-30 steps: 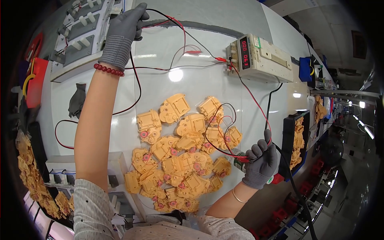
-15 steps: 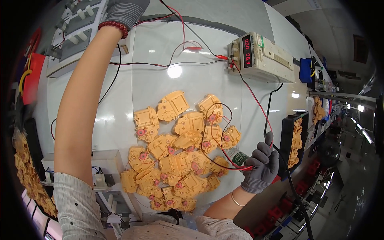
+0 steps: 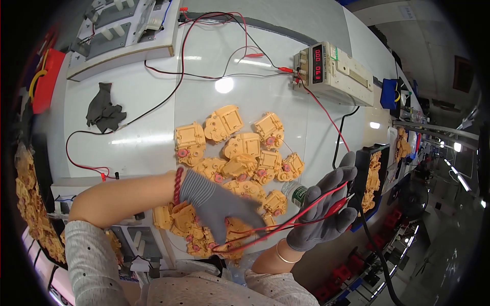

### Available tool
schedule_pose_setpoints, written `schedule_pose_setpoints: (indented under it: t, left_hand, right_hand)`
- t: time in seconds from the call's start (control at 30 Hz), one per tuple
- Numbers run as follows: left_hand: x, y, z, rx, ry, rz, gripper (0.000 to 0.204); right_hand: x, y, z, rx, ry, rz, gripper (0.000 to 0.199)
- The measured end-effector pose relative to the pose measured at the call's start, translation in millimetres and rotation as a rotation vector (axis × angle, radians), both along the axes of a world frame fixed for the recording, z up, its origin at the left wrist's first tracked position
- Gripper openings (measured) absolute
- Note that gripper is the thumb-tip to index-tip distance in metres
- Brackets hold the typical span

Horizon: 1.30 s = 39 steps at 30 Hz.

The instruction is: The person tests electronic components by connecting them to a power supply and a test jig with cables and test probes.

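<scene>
Right hand (image 3: pixel 322 217) holds clip (image 3: pixel 337 206) — near tabletop edge (image 3: pixel 356 133).

- Ahead of my left hand (image 3: pixel 222 201), the glossy white tabletop (image 3: pixel 265 94) throws back a round patch of light (image 3: pixel 223 85).
- Past my right hand (image 3: pixel 324 204), beyond the table edge, I see dark floor (image 3: pixel 326 265) and red stools (image 3: pixel 393 218).
- Farther right, a bright lamp (image 3: pixel 457 147) shines in the dim room.
</scene>
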<state>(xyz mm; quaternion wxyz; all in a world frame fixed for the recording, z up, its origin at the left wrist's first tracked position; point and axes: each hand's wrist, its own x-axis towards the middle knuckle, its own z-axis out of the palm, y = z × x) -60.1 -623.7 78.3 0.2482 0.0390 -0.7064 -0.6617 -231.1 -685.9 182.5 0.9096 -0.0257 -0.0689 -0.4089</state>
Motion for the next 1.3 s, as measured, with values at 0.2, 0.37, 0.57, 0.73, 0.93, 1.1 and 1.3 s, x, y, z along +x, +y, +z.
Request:
schedule_pose_setpoints:
  t: [0.2, 0.37, 0.57, 0.73, 0.93, 1.1, 1.3]
  left_hand:
    - [16.3, 75.7, 60.5, 0.961, 0.036, -0.187, 0.032]
    - [63.6, 102.5, 126.3, 1.01, -0.427, 0.514, 0.027]
    - [74.9, 180.9, 129.5, 0.912, -0.141, 1.146, 0.027]
    - [18.3, 227.7, 129.5, 1.001, 0.143, 1.039, 0.044]
    - [-19.2, 253.5, 134.7, 0.791, 0.621, 0.806, 0.04]
    - [-34.6, 258.7, 136.9, 0.839, 0.287, 1.14, 0.039]
    - [-80.5, 257.2, 128.5, 0.357, -0.616, 1.443, 0.049]
  right_hand:
    - [-11.9, 12.4, -3.6, -0.074, 0.241, 0.023, 0.057]
    - [-28.0, 29.6, 2.4, 0.039, 0.556, 0.013, 0.049]
    - [-33.7, 58.8, -28.0, 0.266, 0.595, 0.104, 0.035]
    - [-19.9, 108.2, -48.9, 0.348, 0.467, 0.305, 0.036]
    - [-13.7, 151.2, -39.2, 0.284, 0.408, 0.444, 0.032]
    - [-29.9, 176.1, -20.4, 0.302, 0.661, 0.327, 0.033]
    - [-48.3, 202.7, -6.4, 0.214, 0.769, 0.233, 0.037]
